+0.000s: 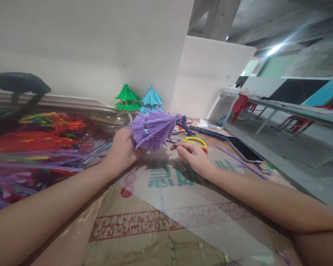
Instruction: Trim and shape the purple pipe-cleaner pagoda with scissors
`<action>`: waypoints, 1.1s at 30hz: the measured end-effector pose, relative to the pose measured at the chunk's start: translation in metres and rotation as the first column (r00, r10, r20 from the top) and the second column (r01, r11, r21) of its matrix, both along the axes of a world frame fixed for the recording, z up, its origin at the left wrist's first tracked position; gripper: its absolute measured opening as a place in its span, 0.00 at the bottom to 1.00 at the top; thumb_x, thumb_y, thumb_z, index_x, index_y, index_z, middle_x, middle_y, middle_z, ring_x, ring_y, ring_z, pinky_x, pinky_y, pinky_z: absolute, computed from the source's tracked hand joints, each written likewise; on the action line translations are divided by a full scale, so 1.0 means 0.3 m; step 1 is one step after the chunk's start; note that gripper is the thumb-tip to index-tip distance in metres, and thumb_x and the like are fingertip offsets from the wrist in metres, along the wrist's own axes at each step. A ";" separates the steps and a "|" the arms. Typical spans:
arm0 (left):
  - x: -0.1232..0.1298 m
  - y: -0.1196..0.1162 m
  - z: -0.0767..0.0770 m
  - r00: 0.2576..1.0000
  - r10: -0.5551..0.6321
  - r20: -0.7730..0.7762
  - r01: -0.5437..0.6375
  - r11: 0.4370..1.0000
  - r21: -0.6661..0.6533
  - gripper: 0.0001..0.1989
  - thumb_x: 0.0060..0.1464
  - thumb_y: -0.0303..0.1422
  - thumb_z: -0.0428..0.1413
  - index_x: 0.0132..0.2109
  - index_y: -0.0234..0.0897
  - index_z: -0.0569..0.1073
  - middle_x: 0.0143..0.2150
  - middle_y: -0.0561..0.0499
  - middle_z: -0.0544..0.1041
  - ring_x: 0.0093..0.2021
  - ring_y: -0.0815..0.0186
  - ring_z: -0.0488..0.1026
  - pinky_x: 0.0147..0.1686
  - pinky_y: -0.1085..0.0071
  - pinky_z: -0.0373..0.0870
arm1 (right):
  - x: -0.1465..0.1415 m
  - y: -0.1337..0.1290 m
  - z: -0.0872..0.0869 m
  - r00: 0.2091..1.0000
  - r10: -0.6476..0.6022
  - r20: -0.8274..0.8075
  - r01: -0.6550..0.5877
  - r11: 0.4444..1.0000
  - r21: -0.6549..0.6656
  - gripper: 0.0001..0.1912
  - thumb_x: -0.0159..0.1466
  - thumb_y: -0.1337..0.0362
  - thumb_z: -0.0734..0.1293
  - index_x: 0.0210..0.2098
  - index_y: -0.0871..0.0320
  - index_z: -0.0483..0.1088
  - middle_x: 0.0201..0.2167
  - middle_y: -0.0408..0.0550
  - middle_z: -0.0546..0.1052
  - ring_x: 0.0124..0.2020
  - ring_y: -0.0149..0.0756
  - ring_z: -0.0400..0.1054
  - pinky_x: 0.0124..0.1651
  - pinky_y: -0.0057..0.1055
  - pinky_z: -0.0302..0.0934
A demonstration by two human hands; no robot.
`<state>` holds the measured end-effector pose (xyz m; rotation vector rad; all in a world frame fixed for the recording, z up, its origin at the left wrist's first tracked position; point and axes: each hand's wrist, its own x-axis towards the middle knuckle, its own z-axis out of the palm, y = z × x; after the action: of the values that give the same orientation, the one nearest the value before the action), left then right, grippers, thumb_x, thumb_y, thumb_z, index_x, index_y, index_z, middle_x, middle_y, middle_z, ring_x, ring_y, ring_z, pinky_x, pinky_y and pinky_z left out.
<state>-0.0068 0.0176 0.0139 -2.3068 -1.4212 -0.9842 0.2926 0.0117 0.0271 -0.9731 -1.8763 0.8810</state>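
My left hand point(123, 147) is closed around the base of a purple pipe-cleaner umbrella-shaped tree point(155, 129), which is tilted on its side with its tip to the right. Its fingertips are hidden behind the purple layers. Just right of the tree's lower edge, my right hand point(192, 155) is closed in a pinch. A thin dark end shows at its fingertips, too small to name. Behind that hand lie scissors point(195, 140) with yellow handles. Green point(127, 98) and light blue point(152, 99) trees of the same make stand against the wall.
Bundles of coloured pipe cleaners point(44, 155) cover the left side. A glue gun point(185, 125), a dark-blue long-handled tool point(208, 132), a phone point(245, 149) and a loose purple pipe cleaner point(241, 162) lie at the right. A clear plastic jar point(223, 109) stands behind them.
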 end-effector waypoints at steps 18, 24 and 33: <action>0.004 0.000 0.007 1.000 -0.008 0.007 0.008 1.000 -0.003 0.14 0.65 0.40 0.60 0.53 0.39 0.79 0.56 0.36 0.82 0.59 0.39 0.77 0.59 0.39 0.76 | 0.006 -0.005 0.019 0.999 -0.001 0.052 -0.003 0.997 0.077 0.21 0.70 0.45 0.71 0.43 0.55 0.87 0.40 0.51 0.86 0.41 0.45 0.76 0.47 0.38 0.69; 0.007 -0.005 0.008 1.000 0.000 0.020 0.000 1.000 0.001 0.13 0.64 0.39 0.61 0.53 0.40 0.79 0.54 0.37 0.81 0.58 0.39 0.77 0.59 0.38 0.76 | 0.002 -0.004 0.009 1.000 -0.005 0.027 0.004 0.999 0.042 0.25 0.71 0.42 0.69 0.44 0.57 0.86 0.35 0.50 0.83 0.38 0.42 0.74 0.41 0.35 0.67; 0.003 0.002 0.000 1.000 -0.015 0.024 0.015 1.000 -0.001 0.15 0.64 0.39 0.61 0.55 0.40 0.78 0.57 0.36 0.81 0.60 0.38 0.76 0.60 0.37 0.75 | 0.000 -0.003 0.013 0.999 -0.024 0.044 0.021 0.997 0.070 0.21 0.70 0.47 0.69 0.43 0.56 0.87 0.38 0.50 0.85 0.39 0.43 0.76 0.46 0.37 0.69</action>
<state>-0.0059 0.0180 0.0138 -2.3178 -1.4157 -1.0191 0.2927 0.0107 0.0311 -0.9764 -1.9169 0.7814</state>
